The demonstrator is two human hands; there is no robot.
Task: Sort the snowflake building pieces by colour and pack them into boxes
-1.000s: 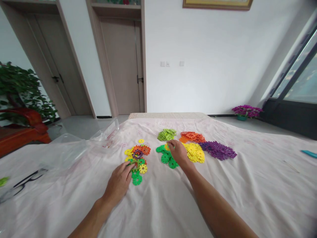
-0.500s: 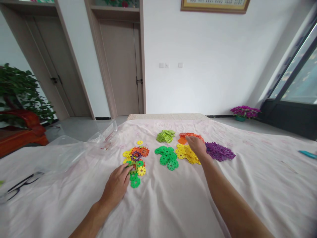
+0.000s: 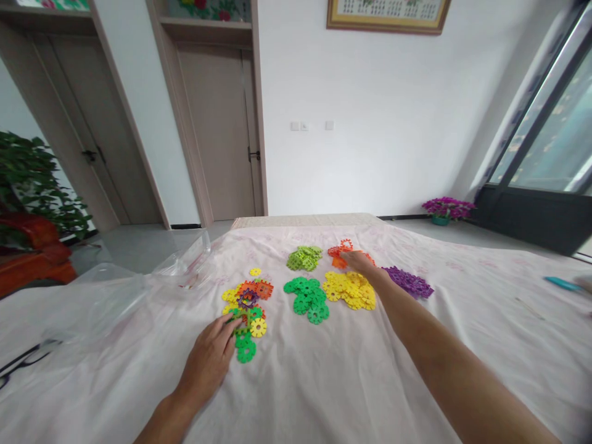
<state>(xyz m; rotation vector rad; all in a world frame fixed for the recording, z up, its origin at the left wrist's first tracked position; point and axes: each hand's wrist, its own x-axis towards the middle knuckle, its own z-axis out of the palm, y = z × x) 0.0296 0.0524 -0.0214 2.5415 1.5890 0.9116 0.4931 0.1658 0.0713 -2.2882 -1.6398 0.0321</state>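
Thin plastic interlocking pieces lie in colour heaps. My left hand rests its slightly spread fingers on a mixed pile, touching an olive-green square piece. A purple square piece and an orange square piece lie just beyond. My right hand reaches over the orange heap, its fingers drawn together among the pieces; what they hold, if anything, is hidden. Around it are the yellow heap, the purple heap, the lime-green heap and the green heap.
A pale cloth covers the table. Clear plastic packaging and black-framed glasses lie on the left. A blue object sits at the far right. A lone yellow disc lies behind the mixed pile.
The view has tilted up and turned slightly right. My right hand stays at the orange heap, where a piece now sticks out at the back. My left hand remains on the mixed pile.
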